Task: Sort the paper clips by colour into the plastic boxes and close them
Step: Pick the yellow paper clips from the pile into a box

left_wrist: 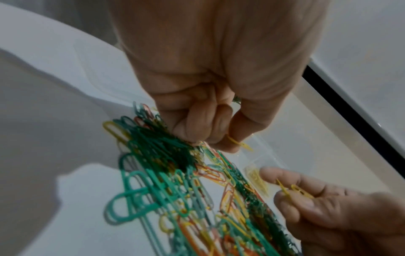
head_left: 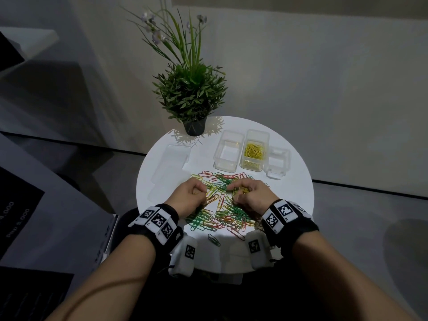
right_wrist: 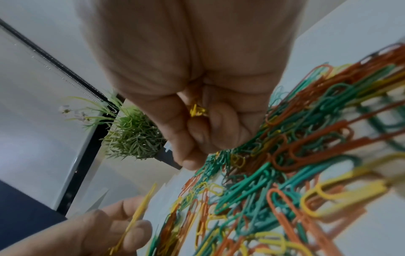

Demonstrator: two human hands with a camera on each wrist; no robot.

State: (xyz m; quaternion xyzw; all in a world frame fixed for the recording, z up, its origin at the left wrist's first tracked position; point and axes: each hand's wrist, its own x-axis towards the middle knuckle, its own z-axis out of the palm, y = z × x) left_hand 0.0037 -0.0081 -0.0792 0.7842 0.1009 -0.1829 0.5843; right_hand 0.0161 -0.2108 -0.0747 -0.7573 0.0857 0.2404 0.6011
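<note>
A mixed pile of green, orange and yellow paper clips (head_left: pixel 222 205) lies in the middle of the round white table (head_left: pixel 294 195). My left hand (head_left: pixel 196 193) is curled over the pile's left side and pinches a yellow clip (left_wrist: pixel 238 143) between thumb and fingers. At the pile's right side my right hand (head_left: pixel 236 193) is also curled, with several yellow clips (right_wrist: pixel 197 110) bunched in its fist. Behind the pile stand an empty clear box (head_left: pixel 228 150), a box holding yellow clips (head_left: pixel 253 152) and a smaller clear box (head_left: pixel 278 162).
Clear lids (head_left: pixel 172 163) lie on the left of the table. A potted plant (head_left: pixel 192 93) stands at the back edge. One dark green clip (head_left: pixel 214 239) lies apart near the front edge. Around the table the floor is grey.
</note>
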